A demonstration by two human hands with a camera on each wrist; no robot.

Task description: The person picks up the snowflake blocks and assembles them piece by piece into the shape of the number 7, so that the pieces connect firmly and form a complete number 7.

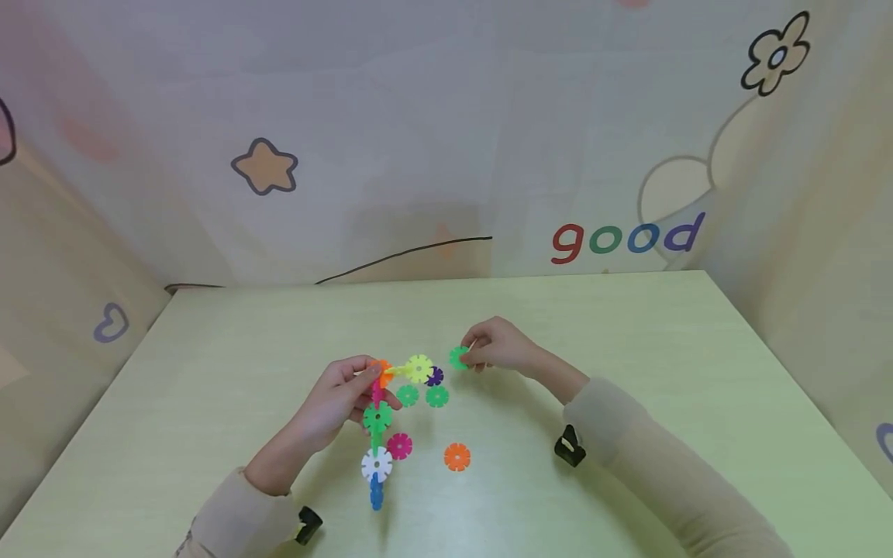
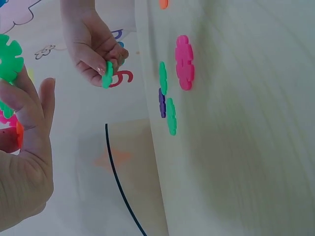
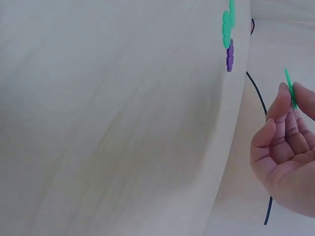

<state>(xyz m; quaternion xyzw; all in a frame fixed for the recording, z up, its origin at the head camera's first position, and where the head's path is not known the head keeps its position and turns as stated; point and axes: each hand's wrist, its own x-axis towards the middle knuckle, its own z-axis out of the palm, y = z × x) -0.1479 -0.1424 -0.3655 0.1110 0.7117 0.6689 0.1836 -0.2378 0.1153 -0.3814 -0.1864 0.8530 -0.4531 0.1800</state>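
My left hand (image 1: 339, 397) holds a chain of interlocking snowflake discs up off the table, with thumb and fingers pinching its orange disc (image 1: 383, 372). Down from there run a pink disc, green discs (image 1: 377, 417), a white disc (image 1: 377, 464) and a blue disc (image 1: 377, 493) at the bottom. Yellow discs (image 1: 420, 369) branch off to the right of the orange one. Farther right, my right hand (image 1: 501, 346) pinches a single green disc (image 1: 457, 357) between thumb and fingertips, apart from the chain. The right wrist view shows that green disc (image 3: 290, 88) edge-on.
Loose discs lie on the pale table (image 1: 593, 325): a purple one (image 1: 436, 377), two green ones (image 1: 437, 397), a pink one (image 1: 400, 446) and an orange one (image 1: 456, 457) nearer the front. A printed curtain (image 1: 418, 116) stands behind the table and along its sides.
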